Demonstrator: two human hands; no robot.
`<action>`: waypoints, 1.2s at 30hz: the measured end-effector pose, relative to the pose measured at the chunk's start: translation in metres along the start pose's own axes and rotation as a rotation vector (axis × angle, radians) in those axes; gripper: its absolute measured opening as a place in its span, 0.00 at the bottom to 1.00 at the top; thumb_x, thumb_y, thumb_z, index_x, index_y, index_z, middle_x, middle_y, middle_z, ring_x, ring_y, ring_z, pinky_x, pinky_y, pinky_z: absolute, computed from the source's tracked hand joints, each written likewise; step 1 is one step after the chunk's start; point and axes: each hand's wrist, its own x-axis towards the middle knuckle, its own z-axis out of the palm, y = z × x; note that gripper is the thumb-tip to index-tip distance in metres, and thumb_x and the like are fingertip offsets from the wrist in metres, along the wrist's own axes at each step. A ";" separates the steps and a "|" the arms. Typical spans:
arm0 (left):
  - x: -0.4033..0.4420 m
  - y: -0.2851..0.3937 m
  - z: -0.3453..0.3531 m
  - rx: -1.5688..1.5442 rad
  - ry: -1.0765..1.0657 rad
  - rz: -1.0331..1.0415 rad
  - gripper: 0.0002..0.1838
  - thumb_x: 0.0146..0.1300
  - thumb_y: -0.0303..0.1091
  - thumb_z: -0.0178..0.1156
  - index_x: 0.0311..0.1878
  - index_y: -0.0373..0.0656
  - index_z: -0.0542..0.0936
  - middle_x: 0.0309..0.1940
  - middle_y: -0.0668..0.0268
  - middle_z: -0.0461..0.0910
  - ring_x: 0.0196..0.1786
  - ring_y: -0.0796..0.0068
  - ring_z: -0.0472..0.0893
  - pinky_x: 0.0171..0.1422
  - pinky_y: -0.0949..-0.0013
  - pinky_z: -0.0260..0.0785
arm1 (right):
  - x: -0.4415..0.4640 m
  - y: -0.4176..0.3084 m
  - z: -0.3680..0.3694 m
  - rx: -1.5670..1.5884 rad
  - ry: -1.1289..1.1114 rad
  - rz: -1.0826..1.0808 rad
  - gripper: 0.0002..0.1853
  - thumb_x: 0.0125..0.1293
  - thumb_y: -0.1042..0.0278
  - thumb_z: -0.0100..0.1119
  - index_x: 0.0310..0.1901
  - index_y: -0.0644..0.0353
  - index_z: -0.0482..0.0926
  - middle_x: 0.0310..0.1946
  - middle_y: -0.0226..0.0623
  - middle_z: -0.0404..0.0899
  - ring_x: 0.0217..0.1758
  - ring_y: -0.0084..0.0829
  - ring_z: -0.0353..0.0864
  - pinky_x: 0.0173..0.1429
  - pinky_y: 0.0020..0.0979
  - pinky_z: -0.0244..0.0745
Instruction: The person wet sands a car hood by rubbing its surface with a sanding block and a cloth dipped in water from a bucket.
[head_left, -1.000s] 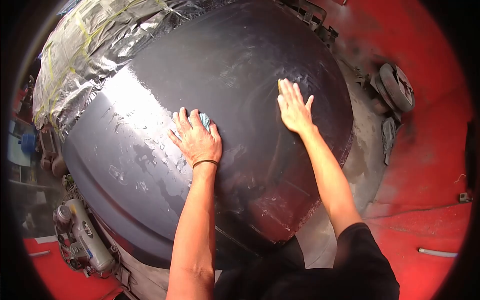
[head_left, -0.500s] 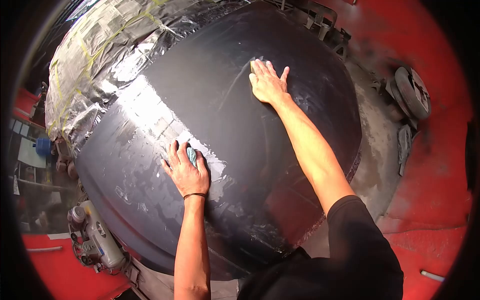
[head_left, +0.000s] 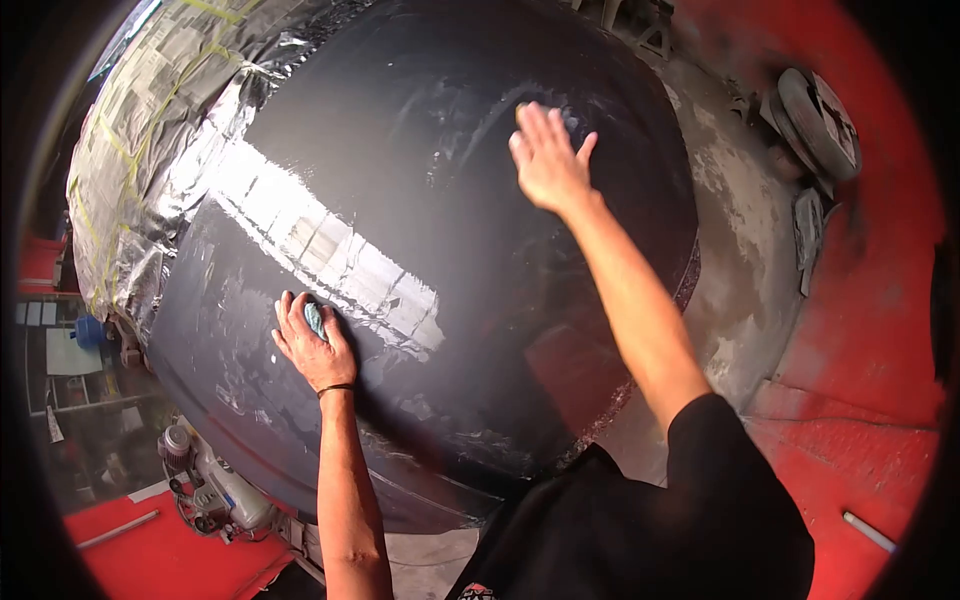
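A large, dark car hood (head_left: 400, 230) lies below me, wet and shiny in places. My left hand (head_left: 315, 350) rests on its left part, fingers curled round a blue-green cloth or sponge (head_left: 315, 320), most of which is covered by the palm. Farther out and to the right, my right hand (head_left: 553, 165) lies nearly flat on the hood, slightly blurred. A small pad with a yellowish edge (head_left: 521, 113) shows at its fingertips; the rest is hidden beneath the fingers. The thumb stands apart.
Masking film and paper (head_left: 125, 150) with yellow tape cover the car beyond the hood at the left. An air compressor (head_left: 225, 495) stands at the lower left. A tyre (head_left: 810, 125) is on the right, by the red floor (head_left: 840, 380).
The view has shifted, moving the hood leftward in frame. My right hand has slid to the right over the hood with the pad. My left hand still has the blue-green cloth or sponge.
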 end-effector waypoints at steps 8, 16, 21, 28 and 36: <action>0.000 -0.002 0.000 -0.003 0.008 0.040 0.23 0.83 0.43 0.61 0.75 0.48 0.77 0.85 0.58 0.71 0.90 0.54 0.64 0.94 0.38 0.42 | -0.109 0.019 -0.009 -0.087 0.004 -0.288 0.32 0.91 0.46 0.43 0.89 0.45 0.63 0.92 0.27 0.56 0.96 0.40 0.48 0.90 0.82 0.34; 0.002 -0.005 0.001 0.039 0.035 0.084 0.23 0.84 0.42 0.61 0.75 0.44 0.78 0.83 0.56 0.73 0.86 0.51 0.68 0.91 0.44 0.50 | -0.174 -0.005 -0.009 0.019 -0.061 -0.150 0.34 0.90 0.45 0.43 0.90 0.44 0.61 0.94 0.26 0.53 0.98 0.40 0.42 0.90 0.81 0.26; 0.001 -0.014 0.005 -0.005 0.043 0.093 0.24 0.83 0.44 0.61 0.75 0.46 0.77 0.84 0.56 0.72 0.86 0.52 0.68 0.93 0.40 0.45 | -0.149 0.059 -0.022 0.035 0.022 -0.078 0.33 0.91 0.47 0.43 0.90 0.46 0.61 0.93 0.27 0.54 0.97 0.39 0.45 0.90 0.81 0.27; 0.005 -0.023 0.011 -0.001 0.056 0.121 0.24 0.84 0.45 0.60 0.77 0.46 0.77 0.83 0.56 0.73 0.87 0.53 0.67 0.92 0.42 0.47 | -0.142 0.068 -0.008 0.098 0.101 0.097 0.36 0.92 0.44 0.38 0.92 0.51 0.56 0.94 0.33 0.51 0.98 0.45 0.42 0.89 0.81 0.24; 0.005 -0.022 0.006 0.008 0.025 0.104 0.24 0.84 0.43 0.60 0.76 0.44 0.78 0.83 0.54 0.74 0.88 0.50 0.67 0.92 0.43 0.49 | -0.004 0.080 -0.012 0.129 0.106 0.445 0.38 0.91 0.43 0.30 0.92 0.56 0.53 0.95 0.33 0.46 0.98 0.46 0.36 0.91 0.78 0.18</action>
